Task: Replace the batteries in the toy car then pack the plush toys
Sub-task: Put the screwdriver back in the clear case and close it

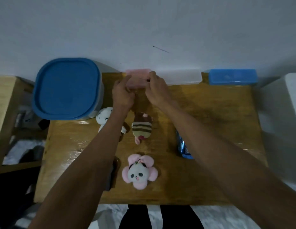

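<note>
Both hands meet at the far edge of the wooden table point(210, 113), in front of a pink box point(137, 75) by the wall. The left hand point(122, 95) has its fingers curled, but whatever they close on is hidden behind the hand; a toy car cannot be made out. The right hand point(156, 90) pinches a thin dark tool point(144, 79), too small and blurred to identify, its tip pointing toward the left hand. Nearer lie three plush toys: a white plush point(104, 117) partly covered by the left forearm, a striped plush point(142, 128), and a pink panda plush point(139, 172). A blue foil packet point(183, 147) is partly hidden by the right forearm. A blue-lidded container point(66, 88) stands left.
</note>
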### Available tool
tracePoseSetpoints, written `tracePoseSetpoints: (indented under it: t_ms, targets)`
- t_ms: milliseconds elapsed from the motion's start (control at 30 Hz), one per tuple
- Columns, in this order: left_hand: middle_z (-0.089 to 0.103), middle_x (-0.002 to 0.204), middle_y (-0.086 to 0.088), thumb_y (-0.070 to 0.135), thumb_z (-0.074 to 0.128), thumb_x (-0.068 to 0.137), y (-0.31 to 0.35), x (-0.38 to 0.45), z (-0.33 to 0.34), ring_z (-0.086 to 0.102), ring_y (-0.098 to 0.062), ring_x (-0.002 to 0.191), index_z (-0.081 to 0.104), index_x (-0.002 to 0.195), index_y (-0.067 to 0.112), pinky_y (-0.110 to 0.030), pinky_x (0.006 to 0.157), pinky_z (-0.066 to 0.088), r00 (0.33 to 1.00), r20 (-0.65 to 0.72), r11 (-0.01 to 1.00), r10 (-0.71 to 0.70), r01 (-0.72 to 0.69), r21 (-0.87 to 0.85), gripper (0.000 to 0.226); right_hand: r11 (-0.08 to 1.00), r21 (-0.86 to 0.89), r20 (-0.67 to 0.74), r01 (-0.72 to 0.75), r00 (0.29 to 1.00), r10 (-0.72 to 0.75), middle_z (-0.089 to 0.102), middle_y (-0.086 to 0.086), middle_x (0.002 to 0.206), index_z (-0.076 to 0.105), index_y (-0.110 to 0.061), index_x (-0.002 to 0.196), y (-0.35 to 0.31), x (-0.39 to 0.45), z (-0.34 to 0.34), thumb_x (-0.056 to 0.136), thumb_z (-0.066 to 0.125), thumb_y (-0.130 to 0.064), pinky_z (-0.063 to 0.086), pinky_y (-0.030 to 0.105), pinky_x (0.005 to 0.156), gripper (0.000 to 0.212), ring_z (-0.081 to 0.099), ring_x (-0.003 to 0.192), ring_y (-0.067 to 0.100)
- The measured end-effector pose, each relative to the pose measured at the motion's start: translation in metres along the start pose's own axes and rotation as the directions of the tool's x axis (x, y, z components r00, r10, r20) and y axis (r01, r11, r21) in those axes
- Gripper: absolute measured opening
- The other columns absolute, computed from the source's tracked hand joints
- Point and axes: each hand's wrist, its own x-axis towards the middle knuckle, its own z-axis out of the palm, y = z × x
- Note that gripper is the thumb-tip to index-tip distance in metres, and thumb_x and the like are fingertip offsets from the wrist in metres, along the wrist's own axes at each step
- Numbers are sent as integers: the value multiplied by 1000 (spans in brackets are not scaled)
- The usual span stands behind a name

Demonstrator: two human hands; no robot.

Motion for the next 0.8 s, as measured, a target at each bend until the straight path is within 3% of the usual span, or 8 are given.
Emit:
tracePoseSetpoints:
  t_ms: [100, 267, 333, 433, 500, 633, 700, 800]
  targets:
    - [62, 132, -7, -3, 66, 82, -13, 9, 7, 58, -20, 118, 60, 137, 19, -20, 95, 44, 1000, -19, 997, 21, -22, -72, 59, 983, -175, -5, 49, 999, -51, 63, 13, 108, 49, -10, 126, 2, 13, 11, 98, 48, -24, 52, 39, 68, 31, 61, 95, 30]
    - [68, 127, -8, 2, 68, 84, -16, 18, 8, 63, -19, 114, 67, 130, 13, -27, 100, 51, 994, -73, 987, 79, -89, -134, 47, 954, -273, 36, 126, 992, -121, 62, 6, 128, 54, -23, 136, 10, 23, 13, 92, 65, -30, 51, 38, 83, 45, 55, 113, 28]
    - [71, 123, -8, 2, 67, 83, -12, 19, 7, 65, -18, 109, 70, 125, 10, -22, 96, 51, 990, -78, 982, 114, -124, -141, 42, 948, -287, -4, 134, 990, -141, 65, 5, 125, 57, -23, 135, 10, 24, 14, 94, 63, -26, 50, 36, 79, 42, 56, 112, 27]
    - [71, 122, -9, -2, 66, 82, -11, 22, 8, 65, -16, 107, 72, 121, 6, -1, 88, 42, 990, -92, 982, 102, -115, -150, 40, 941, -300, -51, 155, 983, -179, 66, 7, 120, 60, -21, 131, 8, 23, 16, 95, 58, -22, 50, 36, 75, 36, 58, 109, 29]
    - [70, 123, -8, -3, 66, 83, -10, 22, 9, 64, -15, 108, 71, 121, 7, 2, 87, 39, 991, -102, 985, 89, -103, -139, 39, 941, -295, -76, 166, 977, -197, 67, 8, 115, 62, -20, 129, 9, 21, 17, 96, 57, -23, 49, 36, 71, 34, 59, 106, 29]
    - [68, 114, -2, -9, 59, 87, -9, 22, 9, 63, -15, 97, 67, 127, 8, 2, 78, 40, 992, -97, 983, 82, -97, -159, 44, 948, -266, -138, 175, 966, -217, 69, 5, 108, 67, -21, 124, 8, 19, 16, 98, 54, -26, 47, 32, 68, 29, 60, 100, 26]
    - [72, 109, -8, -8, 57, 88, -10, 23, 8, 65, -18, 91, 61, 136, 12, -7, 75, 44, 988, -107, 986, 111, -123, -110, 53, 963, -218, -174, 161, 964, -201, 71, 4, 106, 68, -21, 122, 5, 19, 12, 98, 55, -27, 48, 32, 69, 28, 61, 99, 26]
    - [65, 85, -1, -8, 54, 88, -10, 18, 7, 58, -12, 71, 42, 152, 20, -13, 61, 43, 980, -115, 983, 161, -170, -74, 71, 980, -154, -260, 127, 952, -164, 72, 2, 101, 70, -23, 117, -1, 21, 5, 98, 57, -31, 42, 29, 66, 24, 62, 96, 24]
